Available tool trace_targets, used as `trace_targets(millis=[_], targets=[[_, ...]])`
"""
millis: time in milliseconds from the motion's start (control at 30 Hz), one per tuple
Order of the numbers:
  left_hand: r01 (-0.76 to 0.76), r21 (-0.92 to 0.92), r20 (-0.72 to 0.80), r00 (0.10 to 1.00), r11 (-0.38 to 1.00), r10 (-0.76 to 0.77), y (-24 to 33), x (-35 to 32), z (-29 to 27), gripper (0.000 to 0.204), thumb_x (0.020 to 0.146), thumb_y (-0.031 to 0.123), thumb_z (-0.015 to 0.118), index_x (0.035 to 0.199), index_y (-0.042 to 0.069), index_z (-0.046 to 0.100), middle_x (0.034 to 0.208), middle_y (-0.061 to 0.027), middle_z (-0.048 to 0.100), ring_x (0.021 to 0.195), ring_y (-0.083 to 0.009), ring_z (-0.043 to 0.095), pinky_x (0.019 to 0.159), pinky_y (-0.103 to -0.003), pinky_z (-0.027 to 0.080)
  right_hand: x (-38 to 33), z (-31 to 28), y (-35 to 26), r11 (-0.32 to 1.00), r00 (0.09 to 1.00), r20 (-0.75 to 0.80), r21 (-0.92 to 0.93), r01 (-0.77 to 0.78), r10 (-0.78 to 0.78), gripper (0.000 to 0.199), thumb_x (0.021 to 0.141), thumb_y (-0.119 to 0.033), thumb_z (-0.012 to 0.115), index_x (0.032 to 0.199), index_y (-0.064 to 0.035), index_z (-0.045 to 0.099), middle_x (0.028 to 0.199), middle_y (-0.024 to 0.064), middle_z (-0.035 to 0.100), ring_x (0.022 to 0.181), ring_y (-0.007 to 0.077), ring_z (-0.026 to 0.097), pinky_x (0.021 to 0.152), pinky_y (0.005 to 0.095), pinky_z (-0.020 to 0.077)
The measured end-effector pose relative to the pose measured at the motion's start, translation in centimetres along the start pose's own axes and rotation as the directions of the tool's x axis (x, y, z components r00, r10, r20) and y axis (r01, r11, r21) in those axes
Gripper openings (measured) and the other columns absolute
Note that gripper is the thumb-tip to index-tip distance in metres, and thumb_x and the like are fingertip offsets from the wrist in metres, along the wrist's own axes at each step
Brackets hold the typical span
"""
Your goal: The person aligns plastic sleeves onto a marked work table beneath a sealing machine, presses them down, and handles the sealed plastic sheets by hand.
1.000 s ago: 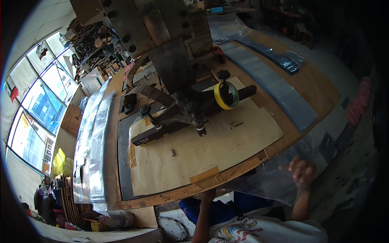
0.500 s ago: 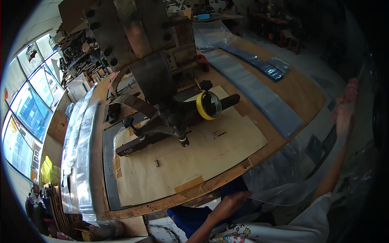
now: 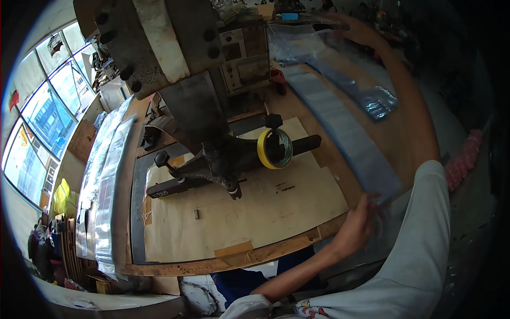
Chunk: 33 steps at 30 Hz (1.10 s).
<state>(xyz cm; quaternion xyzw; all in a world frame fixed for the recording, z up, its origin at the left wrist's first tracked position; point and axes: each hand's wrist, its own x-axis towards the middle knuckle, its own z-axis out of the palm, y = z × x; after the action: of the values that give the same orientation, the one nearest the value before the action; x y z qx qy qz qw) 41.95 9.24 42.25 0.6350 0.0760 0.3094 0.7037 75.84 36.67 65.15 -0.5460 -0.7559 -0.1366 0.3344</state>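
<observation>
The near end of a long clear plastic sheet [image 3: 340, 122], laid along the right side of the bench [image 3: 265, 255], was pinched by the left hand [image 3: 361, 226], while its far end was gripped by the right hand [image 3: 353, 29], fingers curled. One tape roll [image 3: 274, 149] was seen on the press [image 3: 202, 106], and two plastic strips [image 3: 103, 186] at the left. Half a second before, both hands were held lower, off the sheet.

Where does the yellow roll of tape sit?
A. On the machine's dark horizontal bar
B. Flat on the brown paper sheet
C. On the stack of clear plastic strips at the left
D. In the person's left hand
A: the yellow roll of tape hangs threaded on the machine's dark horizontal bar, neither hand touching it.
</observation>
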Motion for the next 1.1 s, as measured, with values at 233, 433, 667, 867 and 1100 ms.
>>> trace_targets(millis=[233, 433, 667, 867, 1100], targets=[[0.358, 0.024, 0.115, 0.927, 0.933, -0.358, -3.9, 5.5, -0.9, 0.050, 0.092, -0.008, 0.043, 0.140, -0.003, 0.032, 0.088, -0.0192, 0.065, 0.078, -0.0296, 0.070, 0.048, -0.042, 0.053, -11.1, 8.0, -4.4, 0.886, 0.738, 0.513, -0.384, -0.259, 0.439, 0.059, 0.089, -0.040, 0.073, 0.133, -0.0026, 0.061, 0.132, 0.0199, 0.064, 0.123, 0.0394, 0.059, 0.107, 0.0429, 0.0456], [0.169, 0.154, -0.041, 0.986, 0.974, -0.164, -7.9, 4.8, 0.4, 0.043, 0.095, -0.005, 0.041, 0.137, -0.008, 0.036, 0.088, -0.0287, 0.063, 0.087, -0.0485, 0.066, 0.078, -0.055, 0.050, -27.4, 4.6, -14.9, 0.805, 0.710, 0.382, -0.327, -0.494, 0.591, 0.059, 0.097, -0.040, 0.066, 0.143, -0.0072, 0.054, 0.147, 0.0228, 0.052, 0.136, 0.0378, 0.049, 0.113, 0.0437, 0.0399], [0.171, 0.207, -0.328, 0.940, 0.963, -0.096, -4.8, 6.1, 0.9, 0.058, 0.100, 0.023, 0.065, 0.141, -0.005, 0.037, 0.084, -0.0220, 0.062, 0.068, -0.0353, 0.063, 0.067, -0.049, 0.051, -36.1, 4.1, -14.0, 0.735, 0.687, 0.262, -0.230, -0.638, 0.678, 0.066, 0.098, -0.052, 0.058, 0.146, -0.0074, 0.051, 0.146, 0.0214, 0.052, 0.133, 0.0396, 0.049, 0.112, 0.0461, 0.0383], [-0.211, 0.782, -0.058, 0.912, 0.586, 0.406, -4.9, 5.2, 1.5, 0.084, 0.083, 0.041, 0.081, 0.144, -0.002, 0.044, 0.128, -0.0306, 0.050, 0.124, -0.0465, 0.047, 0.102, -0.054, 0.041, -33.0, 6.2, -10.5, 0.583, 0.630, 0.109, -0.525, -0.620, 0.769, 0.072, 0.096, -0.063, 0.053, 0.144, -0.0096, 0.054, 0.144, 0.0160, 0.054, 0.138, 0.0394, 0.044, 0.113, 0.0489, 0.0362], [-0.248, 0.908, 0.160, 0.950, 0.338, 0.267, -7.4, 5.2, 3.0, 0.084, 0.083, 0.053, 0.076, 0.138, -0.004, 0.051, 0.147, -0.0337, 0.040, 0.144, -0.0526, 0.032, 0.119, -0.058, 0.029, -34.4, 1.3, -9.9, 0.696, 0.697, 0.114, 0.057, -0.716, 0.708, 0.052, 0.105, -0.046, 0.053, 0.136, -0.0061, 0.061, 0.126, 0.0171, 0.068, 0.120, 0.0311, 0.064, 0.103, 0.0402, 0.0474]])
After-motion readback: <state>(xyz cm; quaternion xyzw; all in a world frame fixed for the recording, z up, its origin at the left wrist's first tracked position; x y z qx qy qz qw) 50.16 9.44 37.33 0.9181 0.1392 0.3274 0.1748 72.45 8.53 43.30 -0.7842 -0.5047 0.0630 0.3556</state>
